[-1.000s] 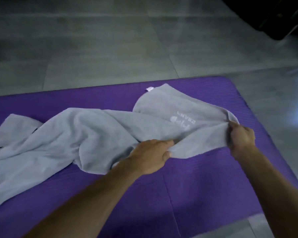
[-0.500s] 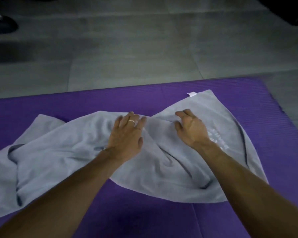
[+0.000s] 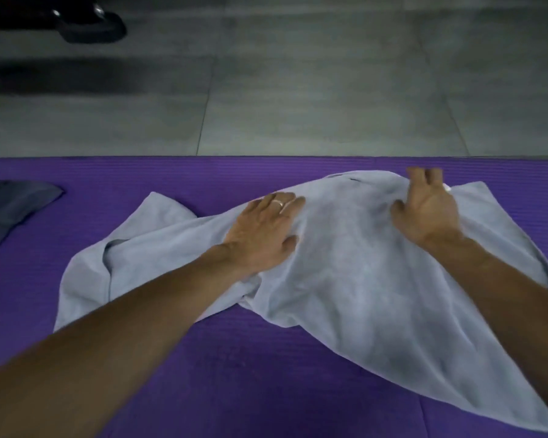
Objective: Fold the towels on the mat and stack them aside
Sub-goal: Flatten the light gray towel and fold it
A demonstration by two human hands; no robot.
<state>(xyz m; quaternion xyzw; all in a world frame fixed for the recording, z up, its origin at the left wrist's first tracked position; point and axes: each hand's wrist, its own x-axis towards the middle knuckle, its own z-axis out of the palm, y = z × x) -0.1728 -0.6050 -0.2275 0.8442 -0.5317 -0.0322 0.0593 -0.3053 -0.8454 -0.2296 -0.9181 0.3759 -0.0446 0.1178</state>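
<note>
Fingers of the left hand (image 3: 263, 233) now lie flat and spread on the grey towel (image 3: 355, 273), no longer pinching its near edge; the right hand (image 3: 426, 213) hooks its far edge (grip blurred). Towel sits opened on the purple mat (image 3: 203, 374), so spreading is nearly done and folding can begin.

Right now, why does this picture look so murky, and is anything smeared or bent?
Head view: dim, flat light; the right hand has motion-blurred fingertips, the left hand is sharper; the wide lens bows the purple mat; the grey towel looks soft.
</note>
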